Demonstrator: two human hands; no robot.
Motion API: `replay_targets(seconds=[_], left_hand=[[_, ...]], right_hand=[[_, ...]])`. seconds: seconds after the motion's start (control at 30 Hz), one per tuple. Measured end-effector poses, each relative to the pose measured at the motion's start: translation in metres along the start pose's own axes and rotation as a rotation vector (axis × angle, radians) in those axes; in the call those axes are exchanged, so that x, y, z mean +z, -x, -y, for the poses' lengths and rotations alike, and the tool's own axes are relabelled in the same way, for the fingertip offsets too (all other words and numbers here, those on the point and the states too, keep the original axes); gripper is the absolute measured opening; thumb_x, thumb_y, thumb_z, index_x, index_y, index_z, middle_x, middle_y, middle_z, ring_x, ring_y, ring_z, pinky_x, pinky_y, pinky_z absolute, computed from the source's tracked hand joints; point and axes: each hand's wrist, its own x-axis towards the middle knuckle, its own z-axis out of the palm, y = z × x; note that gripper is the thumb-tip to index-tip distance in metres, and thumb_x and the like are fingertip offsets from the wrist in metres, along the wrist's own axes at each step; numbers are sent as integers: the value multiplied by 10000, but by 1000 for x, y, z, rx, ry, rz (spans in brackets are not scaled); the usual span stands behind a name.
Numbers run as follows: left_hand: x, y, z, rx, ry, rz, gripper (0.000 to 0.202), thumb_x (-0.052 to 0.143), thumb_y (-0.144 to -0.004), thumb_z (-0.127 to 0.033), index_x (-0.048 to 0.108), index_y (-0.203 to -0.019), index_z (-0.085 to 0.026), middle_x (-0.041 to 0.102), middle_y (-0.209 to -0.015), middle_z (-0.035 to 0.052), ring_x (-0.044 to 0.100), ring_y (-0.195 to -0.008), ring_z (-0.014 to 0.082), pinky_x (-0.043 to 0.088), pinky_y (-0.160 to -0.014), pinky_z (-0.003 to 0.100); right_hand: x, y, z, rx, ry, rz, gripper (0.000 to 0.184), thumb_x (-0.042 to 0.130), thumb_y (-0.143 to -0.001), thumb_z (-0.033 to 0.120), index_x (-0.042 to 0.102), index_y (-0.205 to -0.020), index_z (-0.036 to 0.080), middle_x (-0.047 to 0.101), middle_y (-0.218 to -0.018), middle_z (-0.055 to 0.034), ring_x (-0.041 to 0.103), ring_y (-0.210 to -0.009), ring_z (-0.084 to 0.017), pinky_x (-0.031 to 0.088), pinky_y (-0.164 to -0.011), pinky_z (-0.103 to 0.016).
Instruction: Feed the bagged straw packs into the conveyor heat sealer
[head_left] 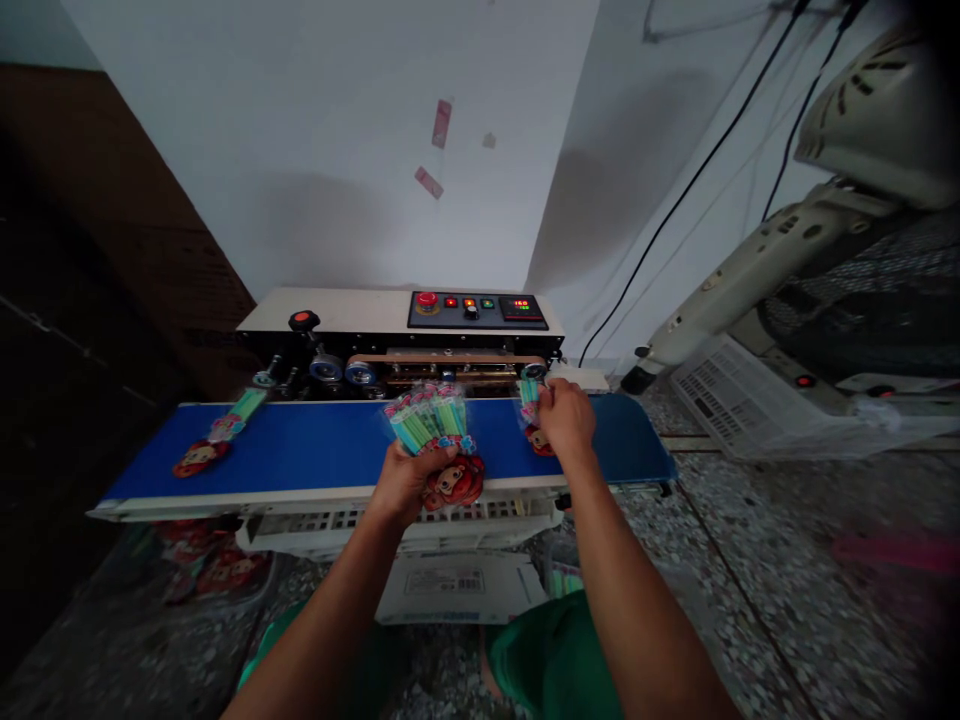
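My left hand (409,480) is closed round a fanned bunch of clear packets (433,425) with green sticks and red cartoon heads, held over the blue conveyor belt (322,445). My right hand (566,418) pinches a single packet (531,412) at the right end of the sealing machine (397,335), close to its roller slot. Another packet (217,440) lies flat at the belt's left end.
The machine's control panel (476,308) carries a red button and lit displays. A fan (847,250) leans on the right, with cables on the wall. More packets (214,565) sit in a bin under the belt's left side. A cardboard box (450,585) lies below.
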Motion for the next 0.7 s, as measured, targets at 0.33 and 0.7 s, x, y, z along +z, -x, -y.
replay_targets(seconds=[0.33, 0.7], left_hand=[[3, -2, -5, 105, 118, 14, 424, 833, -510, -196, 686, -903, -134, 736, -812, 66, 683, -691, 228, 555, -712, 386], [-3, -6, -3, 112, 102, -64, 359, 844, -473, -177, 665, -783, -142, 715, -684, 32, 670, -589, 212, 563, -606, 356]], right_hand=[[4, 47, 62, -286, -978, 532, 367, 504, -836, 502, 618, -702, 181, 524, -637, 33, 465, -638, -113, 374, -615, -222], [-9, 17, 18, -30, -879, -111, 383, 482, -831, 517, 638, -901, 175, 599, -749, -3, 509, -688, -136, 408, -652, -234]])
